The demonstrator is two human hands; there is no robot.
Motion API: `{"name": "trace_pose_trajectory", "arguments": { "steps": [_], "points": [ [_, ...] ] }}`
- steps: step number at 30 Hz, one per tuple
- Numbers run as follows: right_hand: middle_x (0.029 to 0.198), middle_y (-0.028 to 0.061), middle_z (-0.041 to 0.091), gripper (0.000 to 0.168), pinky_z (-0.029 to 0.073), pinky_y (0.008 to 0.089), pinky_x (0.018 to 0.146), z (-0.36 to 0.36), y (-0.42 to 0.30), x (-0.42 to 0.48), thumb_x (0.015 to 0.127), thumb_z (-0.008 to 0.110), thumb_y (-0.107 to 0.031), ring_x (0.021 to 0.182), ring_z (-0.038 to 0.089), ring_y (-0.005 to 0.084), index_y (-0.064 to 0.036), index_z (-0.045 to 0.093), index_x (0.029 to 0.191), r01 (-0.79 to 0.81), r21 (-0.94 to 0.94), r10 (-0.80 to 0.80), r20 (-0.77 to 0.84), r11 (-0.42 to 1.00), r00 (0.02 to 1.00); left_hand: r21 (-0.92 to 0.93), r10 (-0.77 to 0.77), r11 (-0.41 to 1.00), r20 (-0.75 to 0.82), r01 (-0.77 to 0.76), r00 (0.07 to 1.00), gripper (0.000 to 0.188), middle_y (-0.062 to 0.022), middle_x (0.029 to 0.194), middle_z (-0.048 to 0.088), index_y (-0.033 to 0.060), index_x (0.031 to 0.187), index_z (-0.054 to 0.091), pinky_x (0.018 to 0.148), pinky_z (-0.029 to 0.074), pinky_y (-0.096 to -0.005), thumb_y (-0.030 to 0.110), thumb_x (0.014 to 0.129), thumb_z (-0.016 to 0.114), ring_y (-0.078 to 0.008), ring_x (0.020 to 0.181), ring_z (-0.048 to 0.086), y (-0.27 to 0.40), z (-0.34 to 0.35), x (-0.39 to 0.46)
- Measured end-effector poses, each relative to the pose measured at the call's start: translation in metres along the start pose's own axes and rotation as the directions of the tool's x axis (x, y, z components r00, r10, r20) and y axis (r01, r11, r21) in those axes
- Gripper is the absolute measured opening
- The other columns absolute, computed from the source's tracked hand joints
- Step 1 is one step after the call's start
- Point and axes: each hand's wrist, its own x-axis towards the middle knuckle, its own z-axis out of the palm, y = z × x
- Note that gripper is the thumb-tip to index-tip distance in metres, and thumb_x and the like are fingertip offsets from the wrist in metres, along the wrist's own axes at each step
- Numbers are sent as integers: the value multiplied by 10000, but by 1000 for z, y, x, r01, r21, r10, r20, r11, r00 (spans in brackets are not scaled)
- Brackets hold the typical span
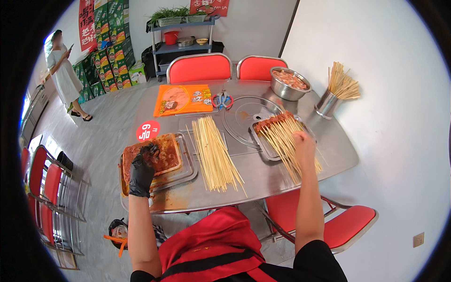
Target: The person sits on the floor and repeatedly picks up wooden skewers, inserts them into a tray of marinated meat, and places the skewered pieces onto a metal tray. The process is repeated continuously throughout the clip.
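Note:
My left hand (142, 171), in a black glove, has its fingers in the red-sauced meat of a shallow tray (178, 149) at the left; whether it grips a piece is hidden. My bare right hand (304, 144) is closed at the sticks of the meat skewers (278, 123), which lie side by side on a metal tray (271, 152) at the right. Whether it holds a stick cannot be made out. Between the two trays lies a bundle of bare bamboo skewers (215, 155). The meat ends of the loaded skewers point away from me.
Behind are an orange packet (185, 99), scissors (222, 100), a steel bowl of meat (289, 84) and a metal holder of sticks (327, 104). Red chairs (199, 68) surround the steel table (331, 151). A person (63, 72) stands at the far left. A bin (118, 232) is on the floor.

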Motion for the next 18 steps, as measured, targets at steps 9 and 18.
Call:
{"name": "trace_pose_trajectory", "arguments": {
  "steps": [9, 18],
  "points": [
    [796, 177, 664, 138, 491, 398, 695, -11, 125, 42, 796, 612, -165, 750, 639, 334, -73, 711, 824, -283, -233, 290, -2, 931, 957, -144, -10, 989, 38, 15, 999, 461, -117, 1120, 618, 13, 1174, 528, 840, 472, -275, -156, 773, 376, -192, 1024, 590, -4, -3, 2],
    [740, 187, 644, 181, 473, 442, 636, 30, 212, 63, 792, 553, -167, 696, 625, 345, -45, 684, 763, 102, -435, -96, 36, 895, 995, -805, -220, 541, 143, 243, 965, 216, -57, 992, 634, 10, 1055, 602, 839, 471, -296, 99, 869, 538, -193, 931, 596, -24, 13, 15]
  ]
}}
